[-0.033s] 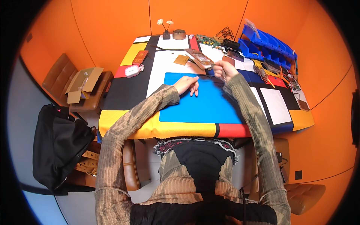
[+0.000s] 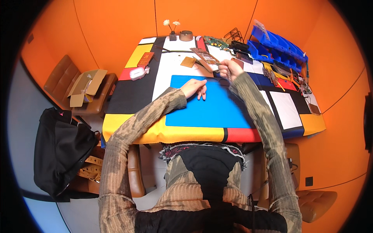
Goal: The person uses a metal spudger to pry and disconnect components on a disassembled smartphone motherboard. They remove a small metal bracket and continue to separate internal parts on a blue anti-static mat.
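On the far left part of the blue mat (image 2: 217, 105) rests my left hand (image 2: 193, 88), its fingers loosely bent and apart, with nothing seen in them. My right hand (image 2: 230, 70) is closed on the near right end of a flat brown wallet-like thing (image 2: 205, 56), held tilted beyond the mat's far edge. Pale stripes or slots cross its face; its exact kind is hard to make out. A tan square piece (image 2: 188, 62) lies just left of it on the cloth.
A brown booklet (image 2: 145, 59) and white earbud case (image 2: 137, 73) lie far left. Flowers in a small dark vase (image 2: 173, 37) and a brown round container (image 2: 186, 35) stand at the back. Blue bins (image 2: 278, 48), tools and a white sheet (image 2: 285, 110) are on the right.
My right hand has shifted slightly left, and the brown wallet-like thing has moved and tilted with it. My left hand stays in place.
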Available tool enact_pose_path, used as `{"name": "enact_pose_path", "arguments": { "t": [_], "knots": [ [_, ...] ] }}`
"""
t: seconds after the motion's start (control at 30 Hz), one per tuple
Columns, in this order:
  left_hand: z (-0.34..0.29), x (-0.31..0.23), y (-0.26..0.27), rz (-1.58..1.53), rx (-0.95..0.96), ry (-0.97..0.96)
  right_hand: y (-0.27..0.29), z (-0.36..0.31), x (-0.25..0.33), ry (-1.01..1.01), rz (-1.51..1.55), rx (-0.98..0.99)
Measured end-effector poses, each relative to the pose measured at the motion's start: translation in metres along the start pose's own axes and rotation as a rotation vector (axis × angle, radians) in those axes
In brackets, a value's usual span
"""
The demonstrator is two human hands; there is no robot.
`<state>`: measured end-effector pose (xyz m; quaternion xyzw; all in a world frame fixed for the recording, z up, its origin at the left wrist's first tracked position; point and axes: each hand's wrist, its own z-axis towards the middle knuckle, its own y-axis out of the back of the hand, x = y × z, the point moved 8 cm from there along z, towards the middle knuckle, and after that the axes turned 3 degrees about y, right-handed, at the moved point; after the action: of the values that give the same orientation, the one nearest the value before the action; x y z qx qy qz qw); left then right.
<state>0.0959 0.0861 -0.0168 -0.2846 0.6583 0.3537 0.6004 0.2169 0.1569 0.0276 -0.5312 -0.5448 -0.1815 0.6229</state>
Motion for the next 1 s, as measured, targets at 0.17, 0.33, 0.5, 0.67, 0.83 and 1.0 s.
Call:
{"name": "enact_pose_path", "arguments": {
  "t": [0.17, 0.33, 0.5, 0.67, 0.83, 1.0],
  "knots": [
    [-0.004, -0.008, -0.006, 0.059, 0.017, -0.036, -0.027, 0.065, -0.006, -0.134, -0.068, -0.134],
    [-0.003, -0.008, -0.011, 0.108, 0.019, -0.041, -0.033, 0.096, -0.028, -0.048, -0.318, -0.259],
    [-0.003, -0.006, -0.011, 0.071, 0.011, -0.027, -0.033, 0.089, -0.040, -0.090, -0.464, -0.354],
    [-0.004, -0.007, -0.010, 0.094, 0.015, -0.005, -0.041, 0.083, -0.049, -0.176, -0.493, -0.238],
    [-0.003, -0.007, -0.009, 0.102, 0.016, -0.007, -0.049, 0.091, -0.013, 0.054, -1.262, -0.255],
    [-0.002, -0.005, -0.010, 0.115, 0.021, -0.003, -0.059, 0.066, 0.027, 0.561, -2.038, -0.330]
  ]
}}
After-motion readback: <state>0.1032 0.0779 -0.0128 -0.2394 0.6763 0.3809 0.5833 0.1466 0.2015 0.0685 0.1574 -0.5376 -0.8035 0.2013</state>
